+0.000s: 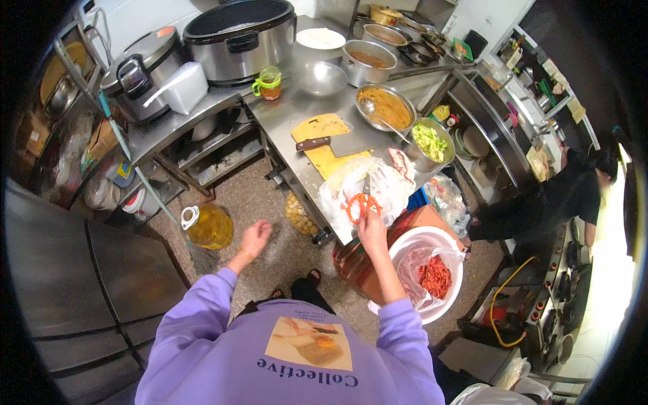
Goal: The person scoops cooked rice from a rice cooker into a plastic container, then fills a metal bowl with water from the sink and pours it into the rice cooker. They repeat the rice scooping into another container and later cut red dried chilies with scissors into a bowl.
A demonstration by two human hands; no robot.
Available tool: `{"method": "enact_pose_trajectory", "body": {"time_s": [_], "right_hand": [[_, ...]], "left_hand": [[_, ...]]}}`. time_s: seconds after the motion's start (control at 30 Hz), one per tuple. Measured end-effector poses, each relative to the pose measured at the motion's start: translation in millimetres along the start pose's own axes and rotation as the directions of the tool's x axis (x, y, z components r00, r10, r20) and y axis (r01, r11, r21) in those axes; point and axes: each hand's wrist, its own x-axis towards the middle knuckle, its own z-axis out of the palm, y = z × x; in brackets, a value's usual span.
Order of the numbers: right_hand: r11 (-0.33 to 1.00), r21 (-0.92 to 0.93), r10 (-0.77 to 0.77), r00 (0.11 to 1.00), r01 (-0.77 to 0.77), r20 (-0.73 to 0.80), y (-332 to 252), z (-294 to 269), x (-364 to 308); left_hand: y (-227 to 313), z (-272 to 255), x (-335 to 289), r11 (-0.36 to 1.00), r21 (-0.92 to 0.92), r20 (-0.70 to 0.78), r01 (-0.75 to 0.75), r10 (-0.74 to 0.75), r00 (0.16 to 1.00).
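Note:
My right hand (pixel 372 235) is at the front of the steel table, its fingers closed on the red-orange handles of a pair of scissors (pixel 362 206). The scissors' blades point away from me, over a white plastic bag (pixel 336 196). My left hand (pixel 255 237) hangs over the floor, apart from the table, its fingers loosely bent with nothing in them. Behind the bag, a cleaver (pixel 341 144) with a brown handle lies across a yellow cutting board (pixel 320 126). A red and white package (pixel 402 167) lies beside the bag.
A white tub (pixel 453 305) with red pieces in a plastic bag stands right of my forearm. Bowls of orange-brown food (pixel 386 108) and chopped greens (pixel 430 142) stand at the table's right. An oil jug (pixel 209 228) is on the floor. Another person (pixel 547 202) is at far right.

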Motion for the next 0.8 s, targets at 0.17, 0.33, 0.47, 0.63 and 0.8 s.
{"method": "enact_pose_trajectory", "body": {"time_s": [0.17, 0.33, 0.47, 0.63, 0.8], "right_hand": [[0.974, -0.224, 0.024, 1.0, -0.027, -0.018, 26, 38, 34], [0.956, -0.229, 0.205, 0.975, -0.181, 0.084, 25, 41, 49], [0.943, -0.209, 0.275, 0.96, -0.26, 0.046, 5, 28, 67], [0.853, -0.197, 0.515, 0.841, -0.483, 0.168, -17, -7, 91], [0.801, -0.09, 0.596, 0.773, -0.592, 0.216, -18, -40, 91]], "left_hand": [[103, 43, 44, 0.977, -0.148, 0.11, -0.156, 0.173, 0.979], [166, 69, 101, 0.966, -0.127, 0.116, -0.223, 0.238, 0.964], [211, 107, 163, 0.773, 0.086, -0.018, -0.629, 0.632, 0.774], [243, 143, 234, 0.761, 0.347, 0.353, -0.549, 0.436, 0.828], [246, 143, 269, 0.798, 0.048, 0.257, -0.6, 0.571, 0.78]]}}
